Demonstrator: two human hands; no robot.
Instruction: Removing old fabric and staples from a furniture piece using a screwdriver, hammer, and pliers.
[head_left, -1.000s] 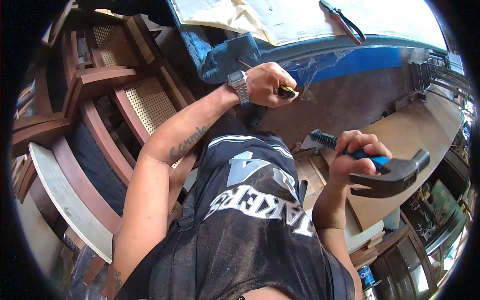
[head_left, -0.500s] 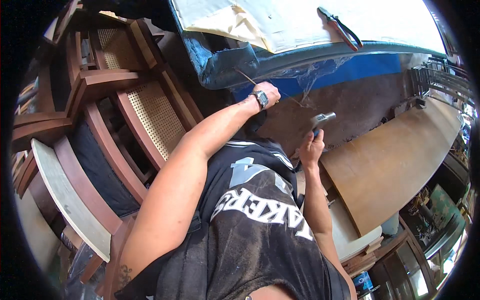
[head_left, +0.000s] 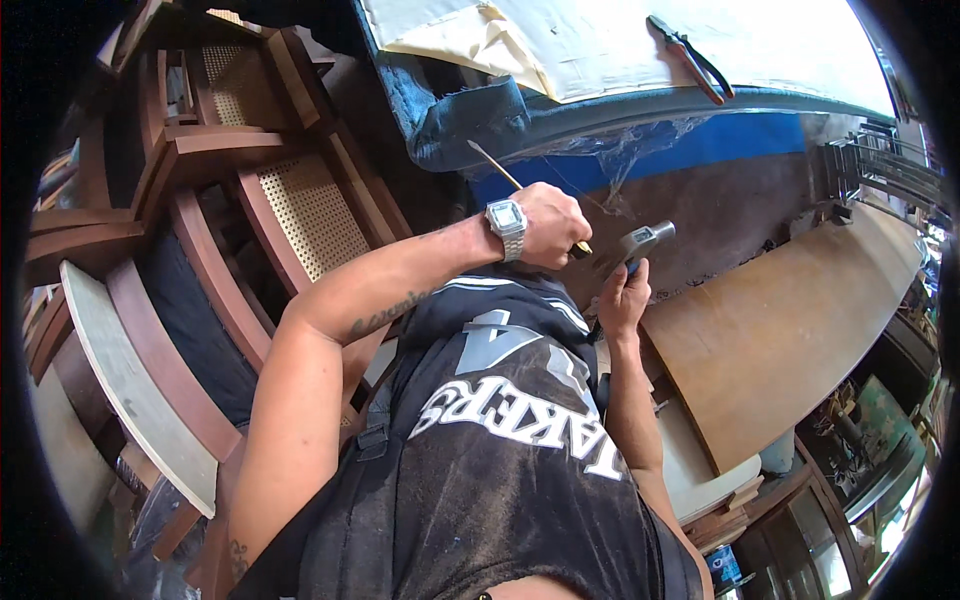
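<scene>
My left hand, with a watch at the wrist, is closed around a screwdriver. Its thin shaft points up and left, the tip just off the frayed blue upholstery at the furniture's near left corner. The end of its dark handle shows below my fist. To the right, my right hand grips a claw hammer with its head up; most of the hammer's handle is hidden. Cream fabric covers the top of the blue piece, folded back near that corner. Red-handled pliers lie on it.
Wooden chair frames with cane panels are stacked close on my left. A large brown board lies at the right, near metal racks. Torn clear plastic hangs under the blue edge.
My left hand has drawn back toward me and slightly right, taking the screwdriver's tip out of the blue upholstery. The hammer in my right hand has barely moved.
</scene>
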